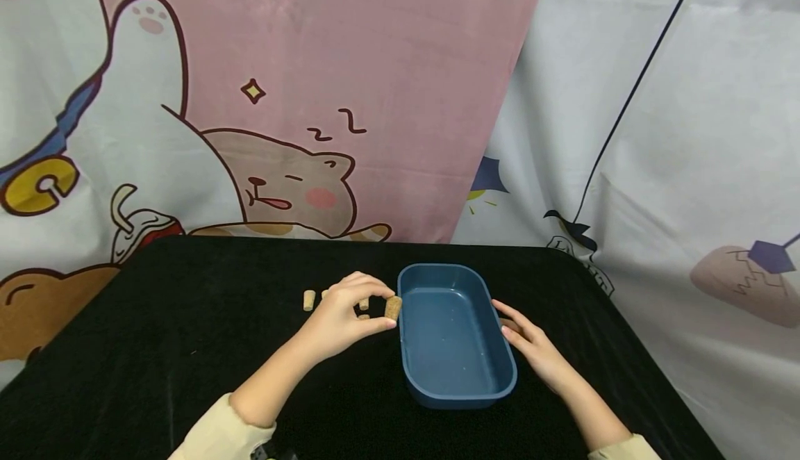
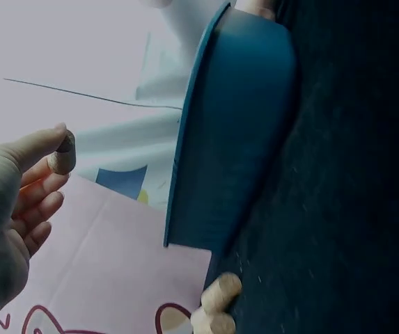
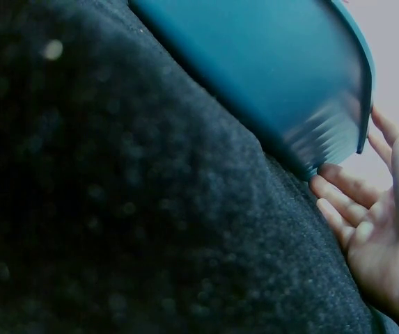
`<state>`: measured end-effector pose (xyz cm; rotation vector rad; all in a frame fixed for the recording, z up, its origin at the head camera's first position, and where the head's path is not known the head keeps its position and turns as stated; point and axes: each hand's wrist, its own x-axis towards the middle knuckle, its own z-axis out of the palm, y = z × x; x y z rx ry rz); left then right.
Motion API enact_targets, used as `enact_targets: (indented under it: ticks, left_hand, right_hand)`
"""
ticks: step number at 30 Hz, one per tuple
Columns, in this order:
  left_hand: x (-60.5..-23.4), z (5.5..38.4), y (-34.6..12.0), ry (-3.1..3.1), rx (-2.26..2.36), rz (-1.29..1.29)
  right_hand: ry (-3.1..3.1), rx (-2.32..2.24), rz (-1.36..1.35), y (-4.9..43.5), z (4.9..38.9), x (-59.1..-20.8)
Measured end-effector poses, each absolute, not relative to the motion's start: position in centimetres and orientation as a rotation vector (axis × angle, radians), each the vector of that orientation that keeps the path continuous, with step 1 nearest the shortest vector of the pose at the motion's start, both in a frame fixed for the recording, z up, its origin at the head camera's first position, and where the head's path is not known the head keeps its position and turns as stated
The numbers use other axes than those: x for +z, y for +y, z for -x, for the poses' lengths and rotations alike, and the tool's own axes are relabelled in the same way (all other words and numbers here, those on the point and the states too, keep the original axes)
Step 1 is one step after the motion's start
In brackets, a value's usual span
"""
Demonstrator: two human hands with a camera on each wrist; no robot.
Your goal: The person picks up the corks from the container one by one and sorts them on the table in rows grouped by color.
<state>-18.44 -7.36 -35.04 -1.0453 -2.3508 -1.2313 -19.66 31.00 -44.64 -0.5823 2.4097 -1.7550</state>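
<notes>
My left hand (image 1: 340, 314) pinches a tapered cork stopper (image 1: 393, 308) between thumb and fingertip, just outside the left rim of a blue rectangular basin (image 1: 459, 328). In the left wrist view, the held cork (image 2: 63, 154) stands out from the fingers, apart from the basin. Along the basin's right side, my right hand (image 1: 537, 352) rests its fingertips on the outer wall and rim. Its fingers are fairly straight in the right wrist view, touching the wall near the base. More corks (image 1: 309, 300) stand behind my left hand, which partly covers them.
A black cloth (image 1: 187, 335) covers the table. Behind its far edge hangs a printed curtain (image 1: 400, 99) with cartoon animals. In the left wrist view, loose corks (image 2: 221, 292) sit close together near the basin's end.
</notes>
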Motion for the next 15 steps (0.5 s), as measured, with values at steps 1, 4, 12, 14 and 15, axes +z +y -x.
enact_targets:
  ticks: [1,4,12,14,15]
  left_hand:
    - [-35.2,18.4,-7.7,-2.352,-1.236,1.036]
    - [-35.6,18.3,-8.7,-2.355,-1.241,1.007]
    - [-36.9,18.4,-11.7,-2.419,-1.28,0.895]
    - [-37.3,18.4,-12.4,-2.439,-1.269,0.858]
    - [-37.5,18.5,-12.8,-2.448,-1.263,0.84]
  right_hand:
    - [2.412,-1.752,0.58,31.0,19.6,-44.6]
    - [2.41,-1.755,0.571,30.9,19.6,-44.6]
    - [2.406,-1.753,0.576,31.1,19.6,-44.6]
    - [2.407,-1.75,0.579,31.1,19.6,-44.6]
    - [2.409,-1.749,0.58,31.1,19.7,-44.6]
